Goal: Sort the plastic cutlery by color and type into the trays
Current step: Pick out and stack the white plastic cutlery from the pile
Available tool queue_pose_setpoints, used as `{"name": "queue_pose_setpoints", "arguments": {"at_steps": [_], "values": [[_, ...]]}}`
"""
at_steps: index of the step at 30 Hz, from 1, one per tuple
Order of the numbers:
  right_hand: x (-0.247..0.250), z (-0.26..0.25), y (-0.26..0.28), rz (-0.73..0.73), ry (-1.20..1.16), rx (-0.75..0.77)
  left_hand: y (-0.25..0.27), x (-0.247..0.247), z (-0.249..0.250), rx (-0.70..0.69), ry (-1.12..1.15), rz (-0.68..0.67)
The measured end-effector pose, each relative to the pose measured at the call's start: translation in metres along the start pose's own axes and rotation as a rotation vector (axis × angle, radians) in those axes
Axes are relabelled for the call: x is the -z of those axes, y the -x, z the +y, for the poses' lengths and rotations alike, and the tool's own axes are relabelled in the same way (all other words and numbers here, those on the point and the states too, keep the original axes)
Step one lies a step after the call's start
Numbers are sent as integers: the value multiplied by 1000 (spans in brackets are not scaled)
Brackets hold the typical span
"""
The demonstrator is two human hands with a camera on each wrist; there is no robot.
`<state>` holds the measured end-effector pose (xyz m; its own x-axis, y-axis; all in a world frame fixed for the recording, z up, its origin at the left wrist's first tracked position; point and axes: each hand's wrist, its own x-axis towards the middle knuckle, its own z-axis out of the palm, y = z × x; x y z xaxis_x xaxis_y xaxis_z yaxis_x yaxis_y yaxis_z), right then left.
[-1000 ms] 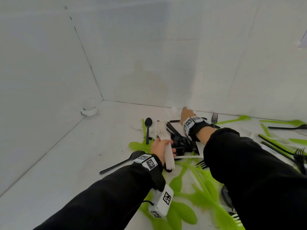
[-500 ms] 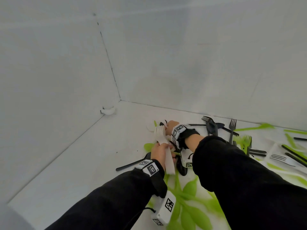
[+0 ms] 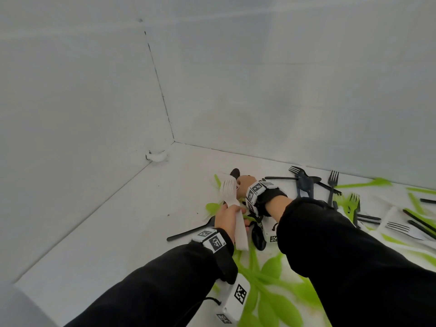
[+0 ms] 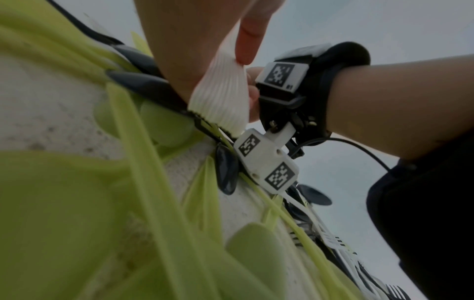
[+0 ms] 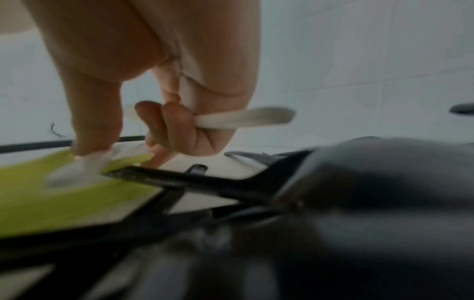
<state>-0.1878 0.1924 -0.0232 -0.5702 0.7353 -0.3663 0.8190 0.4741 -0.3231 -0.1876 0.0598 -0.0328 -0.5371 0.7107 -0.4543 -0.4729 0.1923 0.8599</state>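
Observation:
My left hand (image 3: 227, 219) grips a stack of white forks (image 3: 232, 204) by the handles, tines pointing up and away; the stacked handle ends (image 4: 220, 101) fan out below my thumb in the left wrist view. Just beyond it, my right hand (image 3: 244, 185) reaches down into the pile. In the right wrist view its curled fingers (image 5: 177, 130) hold a white piece of cutlery (image 5: 246, 119), type unclear from blur. Green spoons (image 3: 271, 274), black spoons (image 3: 258, 237) and black forks (image 3: 332, 182) lie scattered on the white table.
White walls meet in a corner (image 3: 173, 142) behind the pile. A black spoon (image 3: 188, 232) lies left of my left hand. More black, green and white cutlery (image 3: 398, 227) spreads to the right. No tray is in view.
My right hand moved left from the black cutlery toward the fork tines held by my left hand. The left hand kept its hold on the white forks. The head view swung left.

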Motion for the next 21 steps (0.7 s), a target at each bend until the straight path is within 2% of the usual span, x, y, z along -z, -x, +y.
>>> {"name": "queue_pose_setpoints", "arguments": {"at_steps": [4,13,15,17,21], "values": [[8,-4,8,2,-34,-19,3,2,2,8,0,1],[28,8,19,179,-198,-103,9,11,5,0,-50,24],[29,10,19,170,-230,-92,10,13,6,-10,-57,28],[25,10,17,196,-406,-97,12,16,5,-10,-74,39],[17,-8,6,135,-702,-53,12,26,4,23,-62,48]]}}
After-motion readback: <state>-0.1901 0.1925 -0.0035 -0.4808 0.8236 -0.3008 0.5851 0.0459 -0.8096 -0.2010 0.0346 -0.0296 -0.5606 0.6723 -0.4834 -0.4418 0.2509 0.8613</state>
